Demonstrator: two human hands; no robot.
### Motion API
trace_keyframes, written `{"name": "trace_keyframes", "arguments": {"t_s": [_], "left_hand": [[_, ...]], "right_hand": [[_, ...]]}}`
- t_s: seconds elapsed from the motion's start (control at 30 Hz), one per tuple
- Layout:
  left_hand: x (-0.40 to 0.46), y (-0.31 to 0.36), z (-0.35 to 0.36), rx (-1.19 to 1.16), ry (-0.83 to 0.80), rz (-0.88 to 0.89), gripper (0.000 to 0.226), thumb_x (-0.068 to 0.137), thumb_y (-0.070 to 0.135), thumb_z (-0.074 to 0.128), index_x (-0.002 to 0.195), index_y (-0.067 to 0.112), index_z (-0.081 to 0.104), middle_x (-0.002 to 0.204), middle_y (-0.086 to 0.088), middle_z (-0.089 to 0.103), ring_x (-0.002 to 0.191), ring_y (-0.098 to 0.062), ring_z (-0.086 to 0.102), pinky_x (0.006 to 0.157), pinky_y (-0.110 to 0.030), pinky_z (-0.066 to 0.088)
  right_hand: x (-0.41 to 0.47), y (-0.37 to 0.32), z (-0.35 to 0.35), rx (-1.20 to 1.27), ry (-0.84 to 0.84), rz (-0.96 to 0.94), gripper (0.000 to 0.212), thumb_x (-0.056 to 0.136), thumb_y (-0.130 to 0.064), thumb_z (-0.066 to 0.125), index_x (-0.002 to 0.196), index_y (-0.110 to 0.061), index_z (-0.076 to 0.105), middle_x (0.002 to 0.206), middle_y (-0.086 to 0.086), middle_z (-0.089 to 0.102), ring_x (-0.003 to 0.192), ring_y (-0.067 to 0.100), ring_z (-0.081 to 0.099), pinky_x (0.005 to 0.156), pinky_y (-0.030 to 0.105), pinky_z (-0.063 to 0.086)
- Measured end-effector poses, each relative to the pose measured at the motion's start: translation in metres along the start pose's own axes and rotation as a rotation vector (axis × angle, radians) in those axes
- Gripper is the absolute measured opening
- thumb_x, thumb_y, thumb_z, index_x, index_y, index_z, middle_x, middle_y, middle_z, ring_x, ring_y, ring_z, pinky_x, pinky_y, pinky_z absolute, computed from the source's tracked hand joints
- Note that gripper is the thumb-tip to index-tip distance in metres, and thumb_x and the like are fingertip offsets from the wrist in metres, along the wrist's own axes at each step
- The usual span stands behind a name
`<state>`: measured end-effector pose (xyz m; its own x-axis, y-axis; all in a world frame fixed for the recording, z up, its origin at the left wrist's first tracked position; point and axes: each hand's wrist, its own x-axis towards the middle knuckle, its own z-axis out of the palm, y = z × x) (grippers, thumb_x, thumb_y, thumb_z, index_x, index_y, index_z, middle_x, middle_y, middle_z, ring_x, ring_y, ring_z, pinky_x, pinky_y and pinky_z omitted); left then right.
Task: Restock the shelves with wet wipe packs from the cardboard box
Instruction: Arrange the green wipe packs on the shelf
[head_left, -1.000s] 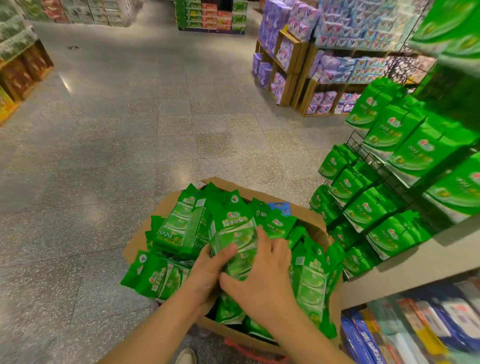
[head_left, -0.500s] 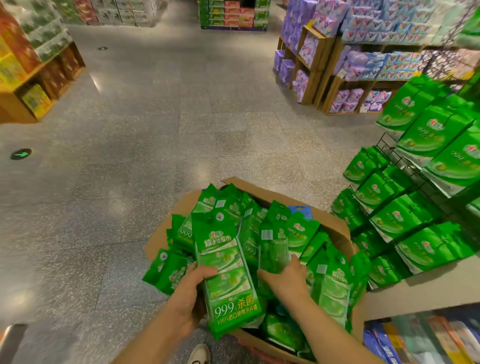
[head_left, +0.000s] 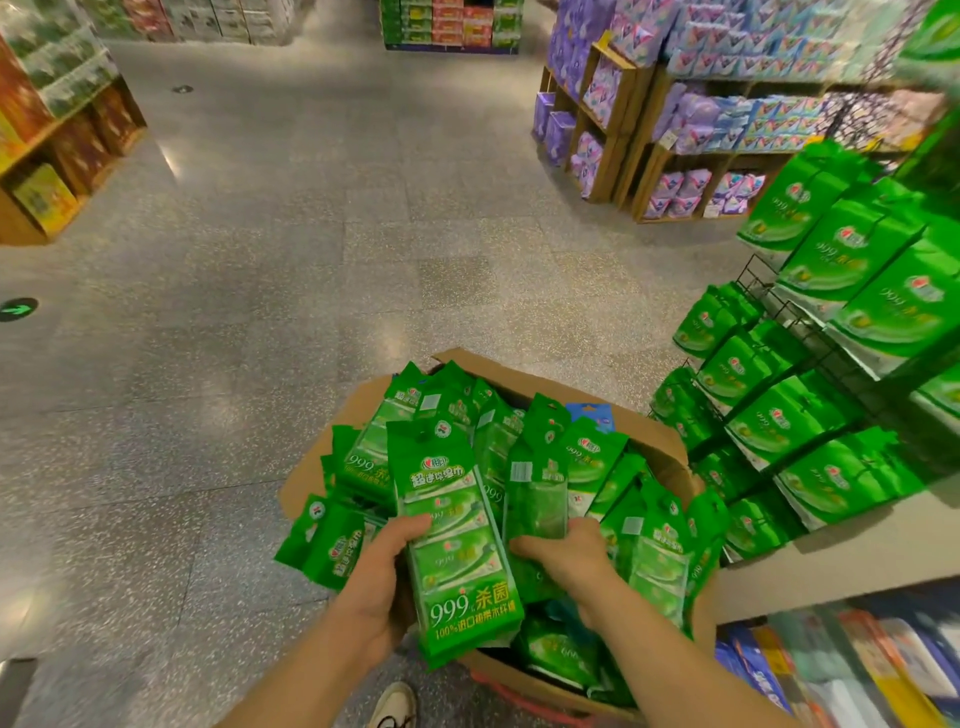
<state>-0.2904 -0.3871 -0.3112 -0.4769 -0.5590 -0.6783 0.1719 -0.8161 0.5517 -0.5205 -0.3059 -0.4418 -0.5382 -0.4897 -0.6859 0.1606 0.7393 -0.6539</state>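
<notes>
Two wet wipe packs are in your grasp: your left hand (head_left: 376, 582) grips a tall front-facing pack (head_left: 457, 540), your right hand (head_left: 569, 556) pinches another pack (head_left: 537, 499), both above the cardboard box (head_left: 665, 457); the shelves (head_left: 831, 540) stand beyond your right hand.

Light: bright, even, from overhead.
Glare: pale patches on the polished floor (head_left: 171, 161).
Distortion: wide-angle bending at the edges.
Blur: green packs on the shelves (head_left: 924, 171) at far right are smeared; the centre is sharp.
</notes>
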Motion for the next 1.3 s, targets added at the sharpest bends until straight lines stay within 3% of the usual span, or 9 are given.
{"name": "trace_keyframes", "arguments": {"t_s": [0.13,0.33,0.43,0.53,0.8,0.93,1.07,1.13,1.3], "left_hand": [[0.004,-0.001,0.007,0.039,-0.022,-0.04,0.034,0.091,0.025,0.057,0.119,0.008,0.065,0.11,-0.018,0.073,0.099,-0.036,0.071,0.089,-0.046,0.052],[0.022,-0.008,0.013,0.188,-0.037,-0.039,0.083,0.06,0.038,0.085,0.133,0.015,0.054,0.116,-0.015,0.071,0.105,-0.036,0.069,0.096,-0.054,0.052],[0.027,-0.013,0.025,0.227,-0.055,-0.064,0.108,0.041,0.049,0.093,0.135,0.017,0.051,0.119,-0.016,0.07,0.106,-0.037,0.069,0.093,-0.053,0.053],[0.032,-0.018,0.038,0.215,-0.067,-0.106,0.102,0.053,0.055,0.091,0.139,0.02,0.048,0.126,-0.015,0.067,0.111,-0.037,0.067,0.095,-0.056,0.052],[0.024,-0.025,0.082,0.196,-0.263,-0.093,0.098,0.064,0.086,0.056,0.137,0.02,0.057,0.134,-0.014,0.062,0.123,-0.033,0.06,0.109,-0.056,0.041],[0.025,-0.03,0.089,0.115,-0.361,-0.124,0.087,0.08,0.08,0.031,0.133,0.017,0.061,0.131,-0.015,0.064,0.122,-0.032,0.061,0.11,-0.053,0.039],[0.026,-0.031,0.089,0.087,-0.384,-0.147,0.086,0.077,0.079,0.032,0.129,0.018,0.063,0.126,-0.015,0.067,0.114,-0.033,0.066,0.097,-0.049,0.048],[0.025,-0.03,0.087,0.085,-0.382,-0.171,0.085,0.075,0.078,0.036,0.13,0.019,0.062,0.126,-0.015,0.067,0.114,-0.033,0.066,0.1,-0.051,0.046],[0.026,-0.026,0.073,0.08,-0.389,-0.186,0.085,0.074,0.077,0.039,0.132,0.019,0.061,0.129,-0.015,0.065,0.118,-0.034,0.063,0.108,-0.054,0.04]], "right_hand": [[-0.096,-0.063,-0.017,0.118,-0.043,0.022,0.062,0.065,-0.032,0.09,0.113,-0.003,0.062,0.093,0.013,0.077,0.08,0.029,0.075,0.064,0.035,0.059],[-0.123,-0.084,-0.046,0.178,0.016,-0.071,0.101,0.052,-0.059,0.086,0.136,-0.023,0.043,0.119,0.007,0.069,0.101,0.029,0.072,0.087,0.051,0.061],[-0.147,-0.102,-0.055,0.07,0.081,-0.19,0.1,0.054,-0.061,0.084,0.138,-0.027,0.042,0.124,0.0,0.067,0.107,0.023,0.07,0.096,0.051,0.057],[-0.173,-0.113,-0.056,-0.118,0.173,-0.346,0.079,0.056,-0.059,0.08,0.124,-0.032,0.049,0.115,-0.01,0.066,0.098,0.013,0.069,0.089,0.044,0.059],[-0.201,-0.108,-0.043,-0.546,0.395,-0.451,0.105,0.061,-0.083,0.059,0.145,-0.025,0.036,0.132,-0.002,0.045,0.127,0.021,0.044,0.103,0.043,0.046],[-0.199,-0.102,-0.057,-0.39,0.266,-0.487,0.085,0.081,-0.077,0.058,0.149,-0.031,0.036,0.134,-0.009,0.045,0.123,0.01,0.047,0.102,0.03,0.043],[-0.17,-0.075,-0.08,0.044,0.268,-0.341,0.046,0.095,-0.065,0.051,0.125,-0.031,0.059,0.093,-0.007,0.059,0.08,0.009,0.056,0.076,0.029,0.048],[-0.151,-0.055,-0.089,0.144,0.372,-0.208,0.049,0.091,-0.07,0.048,0.116,-0.028,0.061,0.099,-0.007,0.063,0.088,0.013,0.06,0.085,0.042,0.051],[-0.116,0.007,-0.084,-0.081,0.537,-0.098,0.04,0.094,-0.055,0.062,0.122,-0.026,0.059,0.118,0.004,0.064,0.1,0.015,0.062,0.088,0.041,0.054]]}}
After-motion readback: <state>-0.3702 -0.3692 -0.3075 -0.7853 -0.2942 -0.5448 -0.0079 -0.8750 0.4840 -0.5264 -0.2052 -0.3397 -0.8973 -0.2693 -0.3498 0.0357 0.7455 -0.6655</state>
